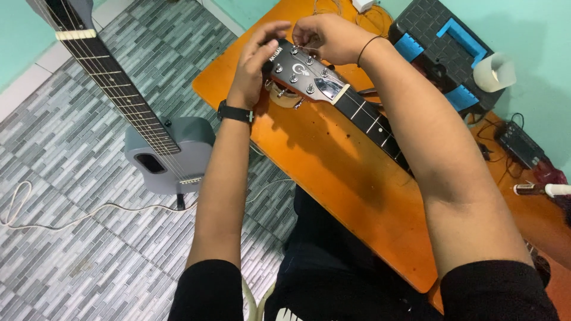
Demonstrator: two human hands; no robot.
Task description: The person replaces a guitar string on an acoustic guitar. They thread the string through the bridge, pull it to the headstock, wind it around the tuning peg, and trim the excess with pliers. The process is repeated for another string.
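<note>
In the head view, a guitar headstock (300,71) lies on the orange tabletop (333,178), near the far corner. Its face is dark reddish brown with a glossy shine, a pale emblem in the middle, silver tuner posts in two rows, and a bright metal plate just before the white nut. From the headstock the black neck (375,128) with white fret lines runs back toward the person and passes under the right forearm. A tan roll of tape sits beneath the headstock, touching the tabletop.

The left hand (259,59) is curled around the outer tip of the headstock, thumb and fingers closed on its edge; a black watch sits on that wrist. The right hand (330,35) hovers just beyond the headstock, fingertips pinched together on a thin wire string (306,49) that leads to the tuner posts. A dark band circles that wrist.

Left of the headstock, on the tiled floor, stands a grey guitar (169,151). Right of the headstock rests a black and blue toolbox (443,50).
</note>
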